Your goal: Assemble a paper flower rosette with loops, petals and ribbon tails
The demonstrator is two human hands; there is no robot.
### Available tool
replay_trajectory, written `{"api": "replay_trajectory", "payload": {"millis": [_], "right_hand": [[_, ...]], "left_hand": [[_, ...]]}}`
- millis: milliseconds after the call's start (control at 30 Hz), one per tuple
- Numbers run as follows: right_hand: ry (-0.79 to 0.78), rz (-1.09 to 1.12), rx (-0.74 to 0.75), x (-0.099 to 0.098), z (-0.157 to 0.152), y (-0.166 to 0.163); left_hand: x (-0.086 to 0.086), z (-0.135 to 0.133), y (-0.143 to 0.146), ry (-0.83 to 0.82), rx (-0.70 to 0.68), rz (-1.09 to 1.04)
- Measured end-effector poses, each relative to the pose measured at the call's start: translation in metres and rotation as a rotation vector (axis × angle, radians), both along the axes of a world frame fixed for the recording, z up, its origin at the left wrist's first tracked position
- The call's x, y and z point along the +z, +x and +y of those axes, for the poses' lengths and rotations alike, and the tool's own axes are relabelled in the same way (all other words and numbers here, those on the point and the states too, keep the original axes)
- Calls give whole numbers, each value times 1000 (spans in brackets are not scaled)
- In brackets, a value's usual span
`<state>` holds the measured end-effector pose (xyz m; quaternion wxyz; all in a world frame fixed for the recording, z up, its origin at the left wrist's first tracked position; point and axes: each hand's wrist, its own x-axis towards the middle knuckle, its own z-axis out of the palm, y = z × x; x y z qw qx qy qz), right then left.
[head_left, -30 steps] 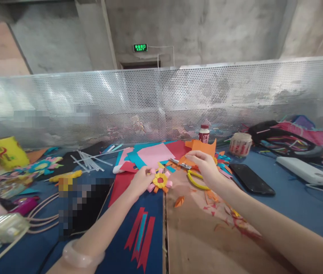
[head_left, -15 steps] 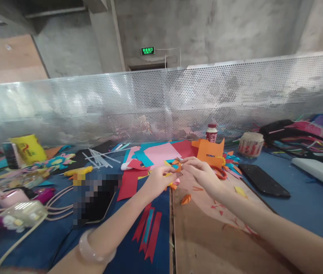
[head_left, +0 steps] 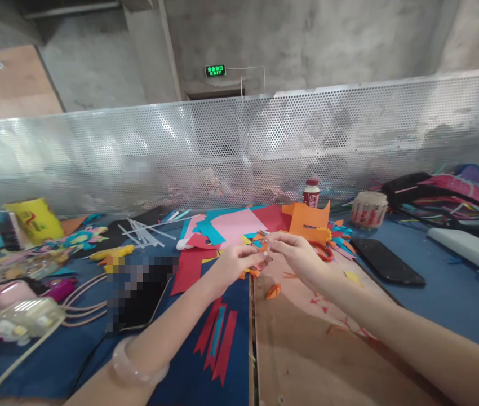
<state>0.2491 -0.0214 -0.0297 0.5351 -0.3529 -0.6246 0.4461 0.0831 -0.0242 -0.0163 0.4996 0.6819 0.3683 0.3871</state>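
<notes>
Moved to mid-frame: compared with a second ago, right hand (head_left: 293, 255) has come in against left hand (head_left: 236, 264); the loop-petal flower (head_left: 253, 274), which then faced the camera, is now mostly covered.
Flower: just below the left fingertips at the centre of the frame, a few orange and yellow loops peeking out.
Left pinch: thumb and fingers drawn nearly together, apparently gripping the flower by its edge.
Right pinch: fingertips bunched close to the left ones, little gap between them; whether they grip the orange piece (head_left: 260, 246) there is too hidden to say.
Notched strips: two red strips (head_left: 225, 347) and a blue strip (head_left: 217, 335), lower middle, look already cut, ends forked; they lie apart from the flower, so any joining appears not yet done.
Petals: the flower looks at least partly built; its ring is out of sight, so whether it is complete is unclear. A folded orange piece (head_left: 273, 291) lies loose, right of centre.
Glue gun: yellow glue gun (head_left: 115, 253), left of centre, lies aside, with translucent glue sticks (head_left: 143, 232) behind it.
Sheets: pink sheet (head_left: 242, 221) and orange sheet (head_left: 307, 221), upper middle of the table, leave material to cut.
</notes>
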Motion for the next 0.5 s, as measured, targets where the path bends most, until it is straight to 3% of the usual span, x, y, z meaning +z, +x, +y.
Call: {"api": "replay_trajectory", "payload": {"millis": [133, 300, 400, 500], "right_hand": [[16, -38, -46, 4, 7, 3], [66, -181, -336, 23, 38, 45], [43, -518, -373, 28, 52, 79], [-47, -925, -286, 20, 56, 96]], "left_hand": [[0, 3, -2, -19, 6, -18], [-4, 12, -6, -51, 105, -80], [-4, 15, -7, -65, 142, -118], [-3, 14, -8, -79, 173, -146]]}}
